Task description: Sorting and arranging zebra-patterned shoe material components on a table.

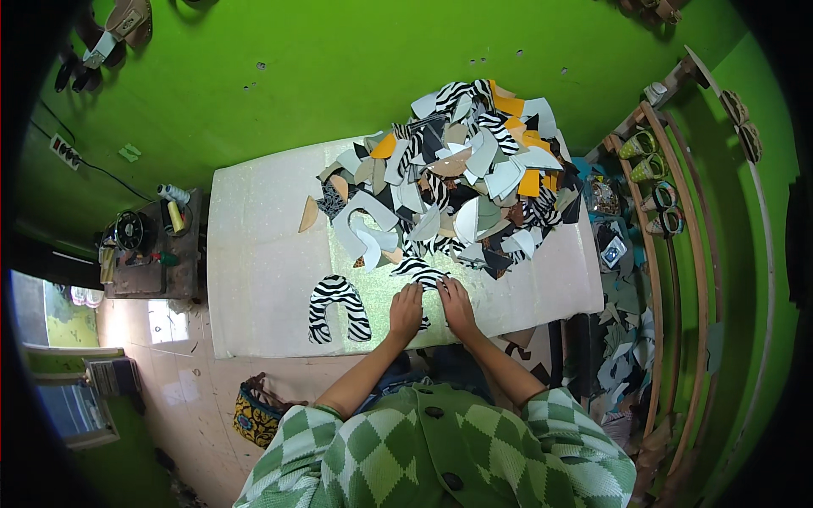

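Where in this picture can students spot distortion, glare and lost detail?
Head view: the table bows at its edges, and the thin rail at far right curves; head view: glare whitens the floor at left; head view: black vignetting swallows the corners.

Near the front edge of the worktop (pixel 262 254), your zebra-striped pieces (pixel 337 287) look smooth, though whether cloth or leatherette you cannot tell. Toward the far edge, the heaped scraps (pixel 457 173) look smooth and mostly matt, while the worktop itself glitters; off its left front corner, your floor (pixel 178 372) is glossy.
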Demonstrator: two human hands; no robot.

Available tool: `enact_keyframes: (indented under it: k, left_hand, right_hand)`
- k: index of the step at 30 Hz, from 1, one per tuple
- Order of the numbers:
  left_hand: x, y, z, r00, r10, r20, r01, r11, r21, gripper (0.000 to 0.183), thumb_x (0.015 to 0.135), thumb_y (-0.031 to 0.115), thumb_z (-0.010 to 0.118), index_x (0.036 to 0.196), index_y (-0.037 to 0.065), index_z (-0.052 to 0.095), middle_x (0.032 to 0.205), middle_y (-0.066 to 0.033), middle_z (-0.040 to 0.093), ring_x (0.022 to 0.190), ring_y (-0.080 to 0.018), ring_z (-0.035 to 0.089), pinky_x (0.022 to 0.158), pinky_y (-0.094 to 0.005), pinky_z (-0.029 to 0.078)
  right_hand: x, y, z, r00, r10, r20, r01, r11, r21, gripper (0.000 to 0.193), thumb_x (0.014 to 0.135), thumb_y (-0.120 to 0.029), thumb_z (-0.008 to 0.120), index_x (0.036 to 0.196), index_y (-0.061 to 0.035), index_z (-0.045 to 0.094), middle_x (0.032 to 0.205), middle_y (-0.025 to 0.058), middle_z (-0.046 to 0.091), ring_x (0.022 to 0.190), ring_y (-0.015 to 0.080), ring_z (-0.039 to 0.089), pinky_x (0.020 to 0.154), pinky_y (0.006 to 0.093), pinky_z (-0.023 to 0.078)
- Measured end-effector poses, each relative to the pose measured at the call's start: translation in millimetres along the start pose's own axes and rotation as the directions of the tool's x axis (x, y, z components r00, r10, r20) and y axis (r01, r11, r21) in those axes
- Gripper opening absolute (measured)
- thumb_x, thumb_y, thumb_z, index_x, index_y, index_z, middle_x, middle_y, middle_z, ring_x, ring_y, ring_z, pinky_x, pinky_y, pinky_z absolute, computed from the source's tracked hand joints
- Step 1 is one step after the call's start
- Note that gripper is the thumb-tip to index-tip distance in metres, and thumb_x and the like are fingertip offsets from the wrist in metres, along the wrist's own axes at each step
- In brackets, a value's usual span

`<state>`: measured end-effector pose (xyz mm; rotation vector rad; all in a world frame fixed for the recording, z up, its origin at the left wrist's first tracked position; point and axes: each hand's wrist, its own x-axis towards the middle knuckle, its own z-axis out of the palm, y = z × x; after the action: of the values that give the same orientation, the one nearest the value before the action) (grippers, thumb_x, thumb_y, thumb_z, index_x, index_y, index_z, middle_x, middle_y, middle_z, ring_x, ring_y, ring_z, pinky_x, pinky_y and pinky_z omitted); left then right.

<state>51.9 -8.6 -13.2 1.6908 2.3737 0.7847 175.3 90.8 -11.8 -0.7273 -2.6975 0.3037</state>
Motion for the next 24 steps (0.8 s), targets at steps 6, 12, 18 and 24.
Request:
enact_keyframes:
  k: [6,12,18,24]
  left_hand:
    - [-9.2,2.4,-6.0,0.989,0.089,0.121,-0.111,0.976,0.189,0.051,0.077,0.013,0.052,0.126,0.001,0.044,0.124,-0.0186,0.048,0.115,-0.0301,0.045,0.094,-0.0378,0.034]
    - [-10.4,7.8,1.1,0.985,-0.003,0.173,-0.03,0.982,0.189,0.054,0.075,0.014,0.053,0.127,0.002,0.043,0.127,-0.0203,0.044,0.117,-0.0312,0.044,0.091,-0.0365,0.038]
    - [-2.4,19.8,-7.8,0.967,-0.109,0.228,0.071,0.983,0.171,0.055,0.075,0.016,0.053,0.128,0.002,0.043,0.129,-0.0201,0.043,0.119,-0.031,0.042,0.088,-0.0377,0.038]
    - [-8.6,19.3,2.8,0.96,-0.171,0.223,0.121,0.967,0.223,0.057,0.075,0.015,0.054,0.13,0.005,0.041,0.132,-0.0184,0.04,0.122,-0.0287,0.039,0.089,-0.0385,0.036]
  right_hand:
    - [-7.7,-6.0,3.6,1.0,-0.019,0.017,0.02,0.999,-0.048,0.043,0.081,-0.007,0.047,0.123,-0.0016,0.048,0.125,0.0181,0.047,0.107,0.031,0.049,0.089,0.0391,0.04]
    - [-5.6,1.6,0.0,0.988,-0.138,0.075,0.145,0.984,-0.1,0.046,0.08,-0.007,0.048,0.125,-0.0022,0.046,0.125,0.021,0.047,0.103,0.0313,0.052,0.092,0.0437,0.038]
    - [-2.6,6.9,-8.9,0.973,-0.184,0.137,0.204,0.967,-0.155,0.047,0.081,-0.011,0.048,0.126,-0.0028,0.045,0.124,0.0202,0.047,0.105,0.0256,0.053,0.09,0.0393,0.038]
    - [3.4,5.7,-15.3,0.956,-0.18,0.23,0.22,0.962,-0.164,0.046,0.078,-0.008,0.05,0.124,-0.0044,0.048,0.116,0.0122,0.051,0.091,0.0203,0.054,0.083,0.0344,0.039]
